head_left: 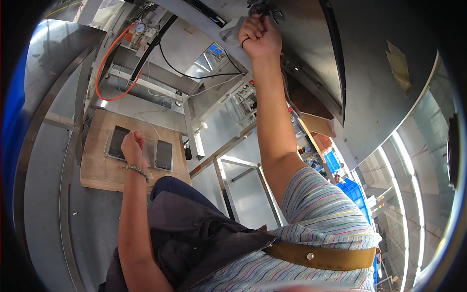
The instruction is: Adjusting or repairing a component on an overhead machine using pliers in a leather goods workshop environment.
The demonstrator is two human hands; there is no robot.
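At the top of the view my right hand [259, 38] is raised with its fingers curled round a dark, lobed, knob-like metal part [270, 9] on the underside of a grey metal panel. A pale, clear plastic-looking piece [231, 32] sits just left of that hand. Lower left, my left hand [133, 147] is closed, its fingers curled in; what they hold, if anything, is hidden. It hovers over or touches a clear tray [152, 158] with two dark flat rectangles, one on the left [116, 139] and one on the right [164, 155]. The tray lies on a wooden board [97, 170].
An orange hose [98, 78] loops down near a pressure gauge [140, 27]. Black and white cables hang in the metal frame behind. A steel post [68, 146] stands left of the board. Blue bins [351, 190] show at the right, below the large metal panel [374, 97].
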